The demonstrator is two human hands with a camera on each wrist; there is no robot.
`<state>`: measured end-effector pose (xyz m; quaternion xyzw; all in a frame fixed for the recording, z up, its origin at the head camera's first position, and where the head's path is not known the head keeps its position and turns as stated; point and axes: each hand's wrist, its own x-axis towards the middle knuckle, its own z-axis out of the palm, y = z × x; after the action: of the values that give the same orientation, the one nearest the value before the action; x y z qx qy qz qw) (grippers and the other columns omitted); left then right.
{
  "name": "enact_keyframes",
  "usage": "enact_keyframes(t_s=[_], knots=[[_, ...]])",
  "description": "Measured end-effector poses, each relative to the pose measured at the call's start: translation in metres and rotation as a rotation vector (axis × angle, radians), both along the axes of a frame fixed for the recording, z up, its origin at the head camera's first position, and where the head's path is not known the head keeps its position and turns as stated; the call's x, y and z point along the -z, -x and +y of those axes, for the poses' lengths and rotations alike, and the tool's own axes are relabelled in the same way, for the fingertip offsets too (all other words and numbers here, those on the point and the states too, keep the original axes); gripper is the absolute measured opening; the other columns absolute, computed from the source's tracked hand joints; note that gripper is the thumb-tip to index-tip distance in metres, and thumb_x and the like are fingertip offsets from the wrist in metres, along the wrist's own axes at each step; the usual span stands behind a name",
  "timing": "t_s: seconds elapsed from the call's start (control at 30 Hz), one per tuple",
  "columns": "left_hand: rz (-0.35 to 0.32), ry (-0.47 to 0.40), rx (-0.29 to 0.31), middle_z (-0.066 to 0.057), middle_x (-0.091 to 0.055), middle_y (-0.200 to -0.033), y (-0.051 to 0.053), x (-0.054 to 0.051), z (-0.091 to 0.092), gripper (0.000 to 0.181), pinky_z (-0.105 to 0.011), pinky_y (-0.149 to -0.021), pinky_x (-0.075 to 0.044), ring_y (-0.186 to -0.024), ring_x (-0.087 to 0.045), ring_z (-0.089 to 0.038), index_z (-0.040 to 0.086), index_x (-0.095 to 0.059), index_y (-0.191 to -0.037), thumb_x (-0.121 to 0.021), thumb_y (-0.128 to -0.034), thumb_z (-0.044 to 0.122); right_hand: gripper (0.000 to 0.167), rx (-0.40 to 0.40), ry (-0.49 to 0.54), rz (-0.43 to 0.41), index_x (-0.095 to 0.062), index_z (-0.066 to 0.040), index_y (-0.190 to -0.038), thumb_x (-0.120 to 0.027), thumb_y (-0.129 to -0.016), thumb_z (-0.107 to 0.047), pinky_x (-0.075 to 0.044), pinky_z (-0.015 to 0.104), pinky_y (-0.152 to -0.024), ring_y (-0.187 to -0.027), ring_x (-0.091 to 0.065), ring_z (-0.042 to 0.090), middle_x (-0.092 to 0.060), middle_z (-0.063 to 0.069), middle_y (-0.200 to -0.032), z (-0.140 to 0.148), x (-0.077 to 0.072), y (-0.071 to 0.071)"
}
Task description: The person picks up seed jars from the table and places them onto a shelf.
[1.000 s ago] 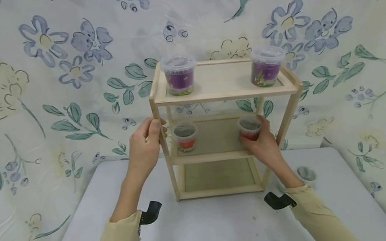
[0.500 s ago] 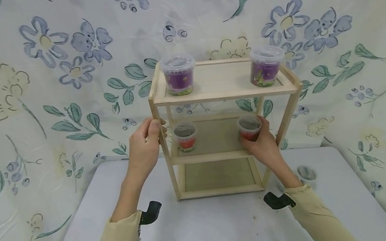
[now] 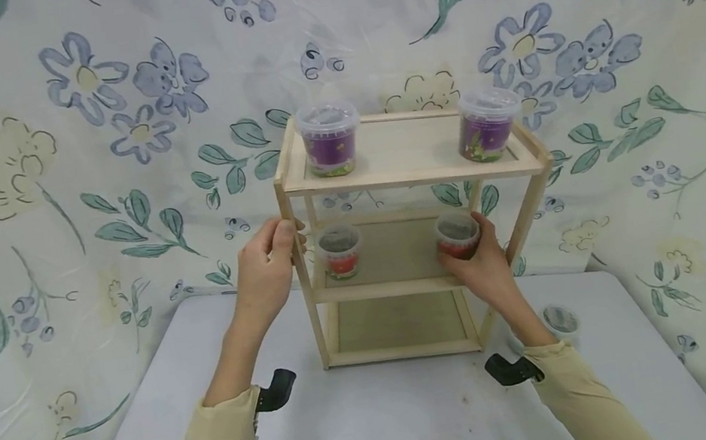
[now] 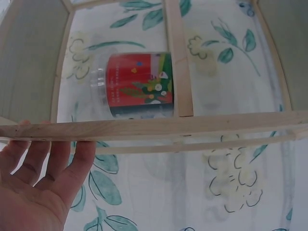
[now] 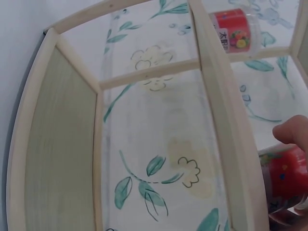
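A light wooden three-tier shelf [image 3: 398, 289] stands on the table. My left hand [image 3: 267, 263] grips its left front post, thumb in front and fingers behind; in the left wrist view the fingers [image 4: 79, 161] curl at the post. On the middle tier, my right hand [image 3: 485, 261] holds a red-labelled plastic tub [image 3: 457, 236] at the right end, thumb and fingers around its sides. Another red-labelled tub [image 3: 340, 252] stands at that tier's left end, and its label shows clearly in the left wrist view. The held tub [image 5: 284, 178] is partly cut off in the right wrist view.
Two purple-labelled tubs with clear lids stand on the top tier, one left [image 3: 329, 140] and one right [image 3: 488, 124]. A clear-lidded tub [image 3: 560, 320] sits on the white table [image 3: 357, 432] beside my right forearm. A floral sheet [image 3: 113, 172] hangs behind.
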<state>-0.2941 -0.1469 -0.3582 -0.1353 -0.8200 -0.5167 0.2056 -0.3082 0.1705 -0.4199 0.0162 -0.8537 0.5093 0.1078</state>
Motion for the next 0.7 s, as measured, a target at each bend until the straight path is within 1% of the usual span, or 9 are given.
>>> enact_keyframes(t_s=[0.13,0.3,0.4,0.5,0.6,0.7], knots=[[-0.005,-0.006,0.003,-0.018,-0.067,-0.098,0.000,0.000,-0.001,0.041,-0.038,-0.076,-0.055,-0.090,-0.066,-0.029,0.002,-0.063,-0.112,-0.039,-0.1074,0.036,0.092,0.006,0.027,0.029,-0.015,-0.002,-0.153,-0.073,-0.085,-0.021,-0.040,0.051,-0.108,-0.129,-0.045,0.038,-0.039,0.026,-0.144,-0.001,-0.003,0.000],[-0.010,-0.009,0.008,-0.018,-0.068,-0.099,0.000,0.000,0.000,0.044,-0.044,-0.076,-0.056,-0.091,-0.067,-0.030,0.003,-0.063,-0.112,-0.039,-0.1069,0.039,0.090,0.027,0.075,0.074,-0.017,-0.003,-0.153,-0.073,-0.085,-0.020,-0.040,0.050,-0.107,-0.136,-0.040,0.037,-0.034,0.021,-0.151,0.000,-0.013,-0.001],[-0.005,-0.001,0.009,-0.018,-0.068,-0.100,0.000,0.000,0.000,0.044,-0.046,-0.076,-0.056,-0.092,-0.067,-0.030,0.004,-0.062,-0.111,-0.040,-0.1066,0.041,0.088,0.035,0.110,0.134,-0.021,-0.001,-0.152,-0.074,-0.083,-0.017,-0.035,0.047,-0.113,-0.137,-0.039,0.035,-0.036,0.020,-0.151,-0.001,-0.021,-0.002],[-0.001,0.004,0.010,-0.018,-0.069,-0.100,0.000,0.000,0.000,0.043,-0.045,-0.076,-0.056,-0.092,-0.067,-0.030,0.004,-0.063,-0.111,-0.039,-0.1067,0.041,0.087,0.032,0.143,0.212,-0.025,0.002,-0.150,-0.076,-0.081,-0.012,-0.028,0.040,-0.118,-0.136,-0.041,0.034,-0.039,0.022,-0.148,-0.002,-0.029,-0.003],[0.002,0.007,0.005,-0.017,-0.069,-0.099,0.000,-0.001,0.000,0.042,-0.043,-0.074,-0.055,-0.090,-0.067,-0.029,0.005,-0.063,-0.110,-0.039,-0.1068,0.040,0.084,0.029,0.151,0.272,-0.029,0.002,-0.148,-0.078,-0.081,-0.010,-0.026,0.034,-0.119,-0.134,-0.043,0.031,-0.041,0.020,-0.146,-0.003,-0.036,-0.006],[-0.004,0.006,0.001,-0.017,-0.069,-0.098,0.000,-0.001,-0.001,0.043,-0.043,-0.074,-0.055,-0.089,-0.067,-0.029,0.005,-0.063,-0.110,-0.039,-0.1068,0.040,0.081,0.011,0.152,0.312,-0.031,0.002,-0.147,-0.079,-0.081,-0.008,-0.026,0.030,-0.119,-0.134,-0.044,0.030,-0.042,0.018,-0.145,-0.005,-0.041,-0.011]])
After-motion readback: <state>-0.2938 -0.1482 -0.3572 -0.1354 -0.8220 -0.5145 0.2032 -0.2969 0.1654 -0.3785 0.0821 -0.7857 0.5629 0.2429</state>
